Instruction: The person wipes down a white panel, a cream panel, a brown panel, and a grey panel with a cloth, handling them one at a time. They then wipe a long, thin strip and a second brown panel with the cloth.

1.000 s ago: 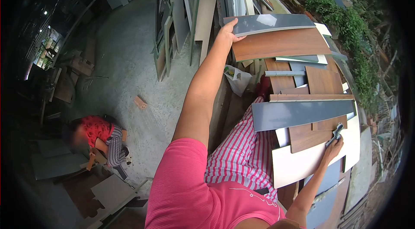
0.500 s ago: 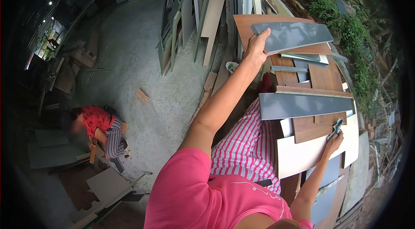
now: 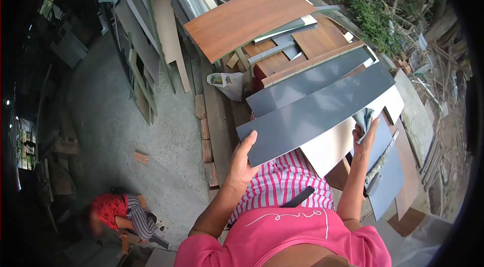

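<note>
A long dark grey board (image 3: 317,110) lies slanted in front of me, above my lap. My left hand (image 3: 242,163) grips its near left end, thumb on top and the other fingers hidden underneath. In my right hand (image 3: 368,138) is a crumpled grey-green cloth (image 3: 363,121), held at the board's lower edge toward the right. Just beyond, a second grey board (image 3: 287,91) lies partly covered by the first. Below the held board shows a white panel (image 3: 330,147).
A wood-coloured panel (image 3: 252,20) tops the stack of boards at the back. Tall boards (image 3: 164,30) lean at the left, near a white plastic bag (image 3: 229,85). A co-worker in red (image 3: 111,209) crouches on the concrete floor at lower left, with a brick (image 3: 141,157) nearby.
My left hand has brought the grey board from the wood-coloured panel toward my lap. My right hand, with the cloth, now meets the board's edge. The view has turned.
</note>
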### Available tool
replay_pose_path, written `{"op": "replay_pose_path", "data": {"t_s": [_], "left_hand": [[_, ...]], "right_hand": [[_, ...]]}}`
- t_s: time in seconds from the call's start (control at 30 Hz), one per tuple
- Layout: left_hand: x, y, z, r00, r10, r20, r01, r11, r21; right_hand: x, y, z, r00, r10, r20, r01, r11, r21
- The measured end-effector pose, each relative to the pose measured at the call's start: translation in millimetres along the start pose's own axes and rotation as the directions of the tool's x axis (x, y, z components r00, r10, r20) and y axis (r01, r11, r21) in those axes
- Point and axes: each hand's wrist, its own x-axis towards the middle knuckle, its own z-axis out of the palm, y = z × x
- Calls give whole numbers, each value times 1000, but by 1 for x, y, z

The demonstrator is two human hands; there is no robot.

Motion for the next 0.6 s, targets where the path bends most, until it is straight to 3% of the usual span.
{"op": "replay_pose_path", "data": {"t_s": [0.17, 0.27, 0.4, 0.47, 0.6], "left_hand": [[-15, -34, -14, 994, -74, -78, 78, 996, 46], [-11, -39, -16, 995, -59, -82, 63, 997, 54], [1, -43, -20, 998, -54, -45, 58, 995, 79], [10, -48, -24, 997, -70, -38, 71, 997, 42], [18, -55, -25, 995, -75, -63, 74, 997, -11]], "right_hand": [[-1, 11, 5, 997, -16, -71, -9, 938, -345], [8, 15, 4, 999, -43, -20, 29, 885, -464], [20, 9, 17, 999, -48, -11, 37, 870, -492], [36, 6, 13, 996, -24, 89, 72, 809, -583], [60, 14, 8, 991, -12, 131, 104, 684, -722]]}}
